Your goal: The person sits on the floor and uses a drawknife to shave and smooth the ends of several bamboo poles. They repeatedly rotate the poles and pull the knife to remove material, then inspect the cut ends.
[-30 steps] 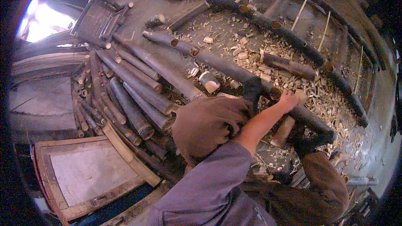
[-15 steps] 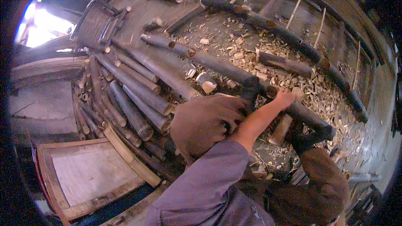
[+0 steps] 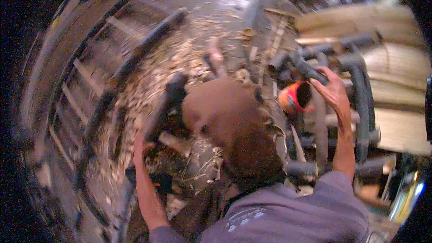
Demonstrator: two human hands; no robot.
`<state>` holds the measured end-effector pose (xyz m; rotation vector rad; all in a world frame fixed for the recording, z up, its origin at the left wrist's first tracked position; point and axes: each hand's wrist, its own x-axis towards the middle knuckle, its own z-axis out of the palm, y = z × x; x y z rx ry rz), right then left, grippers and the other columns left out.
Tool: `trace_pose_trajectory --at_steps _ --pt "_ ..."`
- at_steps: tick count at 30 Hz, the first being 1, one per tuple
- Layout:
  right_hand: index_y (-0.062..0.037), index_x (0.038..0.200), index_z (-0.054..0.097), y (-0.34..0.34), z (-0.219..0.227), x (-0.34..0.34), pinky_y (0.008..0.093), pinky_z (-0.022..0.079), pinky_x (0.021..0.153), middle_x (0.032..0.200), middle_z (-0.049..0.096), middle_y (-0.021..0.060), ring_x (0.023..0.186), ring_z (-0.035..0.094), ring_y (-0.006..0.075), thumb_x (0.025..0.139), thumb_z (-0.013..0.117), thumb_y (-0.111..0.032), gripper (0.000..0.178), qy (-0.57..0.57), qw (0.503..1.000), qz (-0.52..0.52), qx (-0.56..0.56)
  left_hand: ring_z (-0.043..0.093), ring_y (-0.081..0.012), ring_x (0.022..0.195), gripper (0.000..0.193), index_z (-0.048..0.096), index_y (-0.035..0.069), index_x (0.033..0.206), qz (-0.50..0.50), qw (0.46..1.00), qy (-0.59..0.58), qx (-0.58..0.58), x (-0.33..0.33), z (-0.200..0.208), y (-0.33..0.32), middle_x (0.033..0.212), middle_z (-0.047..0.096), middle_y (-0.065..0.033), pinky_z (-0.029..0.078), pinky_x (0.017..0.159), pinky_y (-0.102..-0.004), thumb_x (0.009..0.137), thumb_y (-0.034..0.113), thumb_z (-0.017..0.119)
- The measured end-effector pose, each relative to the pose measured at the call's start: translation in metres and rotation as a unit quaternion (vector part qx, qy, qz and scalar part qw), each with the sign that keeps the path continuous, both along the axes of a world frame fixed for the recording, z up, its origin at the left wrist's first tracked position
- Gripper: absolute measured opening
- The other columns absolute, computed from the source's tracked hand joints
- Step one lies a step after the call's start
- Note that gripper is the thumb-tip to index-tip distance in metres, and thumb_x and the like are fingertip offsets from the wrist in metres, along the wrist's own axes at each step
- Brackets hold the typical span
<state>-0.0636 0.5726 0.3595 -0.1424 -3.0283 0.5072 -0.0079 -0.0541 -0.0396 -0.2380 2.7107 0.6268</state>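
My left hand (image 3: 141,140) is low at the left, beside a dark bamboo pole (image 3: 158,110) among pale chips. Motion smears its fingers, so I cannot make out whether it grips anything. On the right, my right hand (image 3: 332,89) has its fingers round the near end of a short, dark, round length that looks like bamboo (image 3: 307,69). Just below and left of that hand stands an orange-red container (image 3: 293,98) with a dark open mouth. My bent leg in brown trousers (image 3: 225,108) hides the middle of the work area.
Pale wood chips (image 3: 148,74) cover the floor at the left, next to a ladder-like frame (image 3: 121,69). Dark bamboo lengths (image 3: 362,90) lie crossed at the right. Behind them are pale, sack-like bundles (image 3: 391,63).
My view has swung far to the right, blurring the picture. The stacked poles at the left have left view. My right hand has come into view, holding the dark length.
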Motion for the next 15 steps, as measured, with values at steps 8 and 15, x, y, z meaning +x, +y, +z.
trace_pose_trajectory --at_steps 8,15 --pt "-0.0063 0.099 0.065 0.106 -0.065 0.052 0.0443 0.049 0.08 0.096 0.065 0.0194 0.091 0.062 0.0367 0.072 0.065 -0.025 0.033 -0.179 0.969 -0.106 0.131 0.052 -0.0338 0.113 0.063 0.04 0.001 0.132 -0.068 0.996 0.035 -0.047 0.017 -0.001 0.0 0.125 0.052 -0.0206 0.041 0.096 -0.0429 0.08 0.028 0.063" --pt "-0.0101 0.105 0.066 0.155 -0.193 0.034 0.0422 0.05 0.083 0.099 0.066 0.0168 0.095 0.062 0.0337 0.066 0.076 -0.023 0.042 -0.294 0.928 -0.112 0.199 0.052 -0.0345 0.113 0.072 0.036 -0.003 0.133 -0.099 0.992 0.05 -0.051 0.017 0.001 -0.014 0.125 0.052 -0.0226 0.041 0.096 -0.0419 0.077 0.028 0.068"
